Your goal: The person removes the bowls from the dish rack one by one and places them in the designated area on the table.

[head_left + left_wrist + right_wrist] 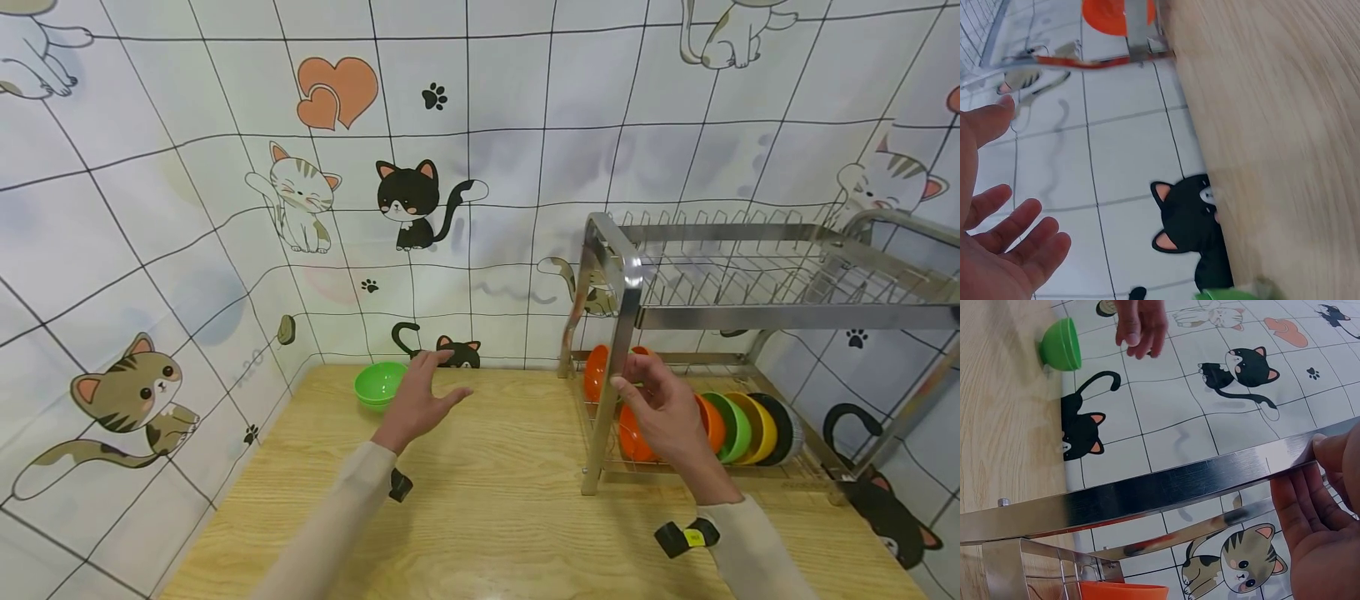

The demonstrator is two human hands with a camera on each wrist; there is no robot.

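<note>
My right hand (663, 408) is at the front left post of a two-tier metal dish rack (787, 317). In the right wrist view, the thumb (1329, 450) lies on one side of the post and the fingers (1300, 503) on the other, pinching it. My left hand (423, 396) is raised over the table with thumb and fingers spread, holding nothing. Just left of it, in the head view, a green bowl (380, 383) stands upright near the back wall, partly overlapped by the hand. Orange bowls (636, 437) stand on edge in the lower tier, partly behind the post and right hand.
Along the lower tier, a green bowl (731, 425), a yellow bowl (756, 429) and a black bowl (776, 429) stand on edge. The upper tier (727, 279) has wire dividers. Cat-patterned walls (465, 208) close off the wooden table (480, 517) at back and sides.
</note>
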